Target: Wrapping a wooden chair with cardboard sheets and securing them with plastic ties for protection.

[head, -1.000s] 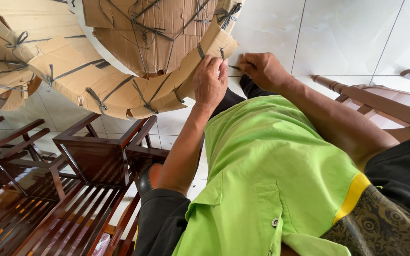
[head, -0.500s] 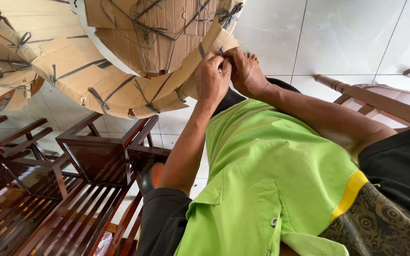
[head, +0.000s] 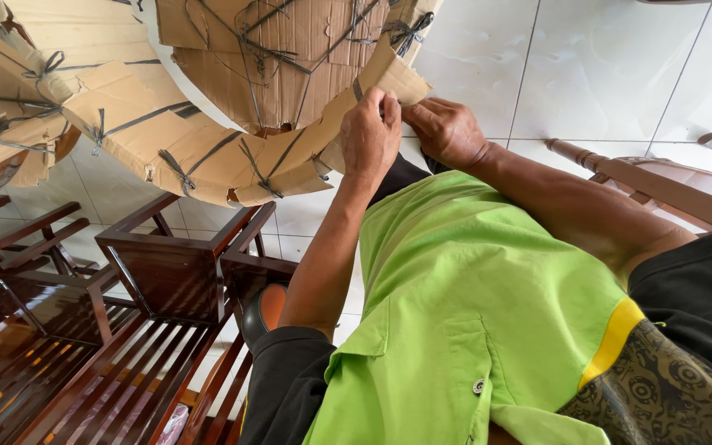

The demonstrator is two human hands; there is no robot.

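A round piece wrapped in brown cardboard (head: 208, 156) and tied with dark straps (head: 261, 156) fills the upper left. My left hand (head: 372, 132) pinches the edge of a loose cardboard flap (head: 397, 78) at the wrap's right end. My right hand (head: 447, 132) sits right beside it, fingers curled on the same flap's underside and touching the left hand. Both forearms reach up over a bright green shirt (head: 471, 313). What the fingertips hold besides the flap is hidden.
Dark brown wooden chairs (head: 166, 280) with slatted seats stand at the lower left. Another wooden chair arm (head: 653, 185) runs along the right. White floor tiles (head: 603, 66) lie behind. More cardboard-wrapped pieces (head: 10, 124) sit at the far left.
My right hand has slid left and closed up against my left hand on the cardboard flap. The left hand stayed at the flap's edge.
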